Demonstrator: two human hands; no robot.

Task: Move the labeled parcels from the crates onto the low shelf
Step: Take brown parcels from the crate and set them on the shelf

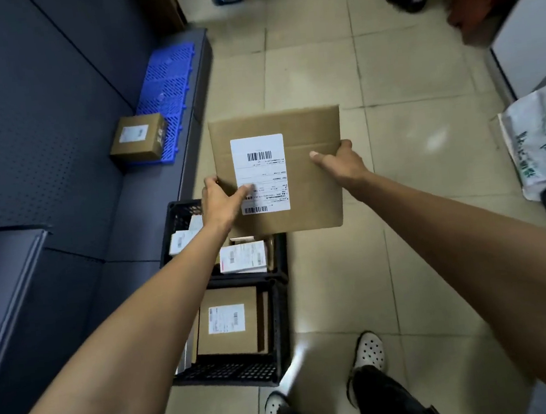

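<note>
Head view, left hand (221, 200), right hand (339, 161) gripping parcel (309, 182)

Dim, flat indoor light leaves the dark low shelf (148, 204) on the left in shadow, while the pale floor tiles (416, 190) in the middle look brighter. A white glare streak (297, 360) lies on the near tiles, with a fainter sheen farther right. The central parcel (289, 123) is sharp; the far and right edges turn soft, and straight lines bow toward the borders.
</note>
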